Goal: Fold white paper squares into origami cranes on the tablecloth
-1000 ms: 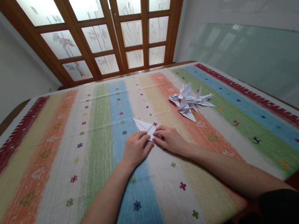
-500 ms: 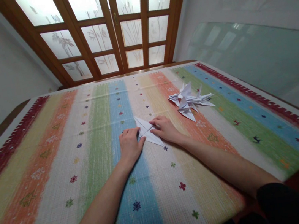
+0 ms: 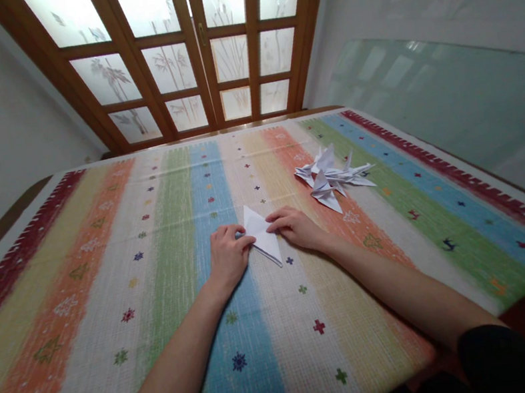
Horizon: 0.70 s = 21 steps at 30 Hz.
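A folded sheet of white paper (image 3: 262, 234) lies between my two hands at the middle of the table, a narrow kite-like shape with layered edges at its lower left. My left hand (image 3: 229, 248) pinches its left edge between thumb and fingers. On the opposite side, the fingertips of my right hand (image 3: 293, 226) are closed together on the paper's right edge. Several folded white paper cranes (image 3: 332, 174) rest in a cluster beyond my right hand, to the right.
A striped tablecloth (image 3: 170, 307) with small printed figures covers the table. Behind the far edge stands a wooden door (image 3: 203, 64) with frosted panes. A pale glass panel (image 3: 449, 102) leans by the right wall.
The paper has gone from a wider shape with a visible centre crease to a narrower, smooth-faced one. Both hands stay at its sides, the right one slightly shifted.
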Available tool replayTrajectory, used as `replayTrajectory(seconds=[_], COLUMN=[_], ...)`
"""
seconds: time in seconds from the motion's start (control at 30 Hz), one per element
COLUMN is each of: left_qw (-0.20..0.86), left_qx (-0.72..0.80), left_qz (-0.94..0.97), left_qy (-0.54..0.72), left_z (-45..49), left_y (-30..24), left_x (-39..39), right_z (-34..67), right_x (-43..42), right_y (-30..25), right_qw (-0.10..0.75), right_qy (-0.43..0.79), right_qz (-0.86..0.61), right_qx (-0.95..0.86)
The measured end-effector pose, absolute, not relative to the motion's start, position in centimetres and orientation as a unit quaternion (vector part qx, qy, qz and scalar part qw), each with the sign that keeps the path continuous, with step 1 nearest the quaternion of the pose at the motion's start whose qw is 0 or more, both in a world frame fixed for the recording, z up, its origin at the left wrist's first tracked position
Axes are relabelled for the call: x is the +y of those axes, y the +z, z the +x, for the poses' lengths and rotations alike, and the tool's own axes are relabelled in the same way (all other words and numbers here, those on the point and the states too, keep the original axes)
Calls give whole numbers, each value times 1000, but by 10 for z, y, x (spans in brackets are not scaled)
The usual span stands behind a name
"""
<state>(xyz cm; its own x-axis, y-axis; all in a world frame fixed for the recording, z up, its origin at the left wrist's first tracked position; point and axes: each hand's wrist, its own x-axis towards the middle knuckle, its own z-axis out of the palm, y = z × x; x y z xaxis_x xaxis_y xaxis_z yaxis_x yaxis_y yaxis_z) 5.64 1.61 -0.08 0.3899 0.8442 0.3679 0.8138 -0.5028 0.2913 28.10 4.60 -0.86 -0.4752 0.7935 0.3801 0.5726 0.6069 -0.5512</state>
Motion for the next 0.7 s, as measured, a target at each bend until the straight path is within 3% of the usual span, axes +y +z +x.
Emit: replayTrajectory(seconds=[0.17,0.4,0.7], left_qw=[37,155,145], left_qx=[533,488,493], left_qz=[804,810,818], left_qy=[260,285,260], left_z=[51,39,47], left_y=[-2,-4,3], left_x=[23,30,25], right_z=[279,275,275], right_x=[41,31,33], right_y=[-8,-3,-8], right_qw=[316,312,325], right_qy=[260,178,128], right_qz=[-403,-365,-430], right_qx=[-818,-859,-832])
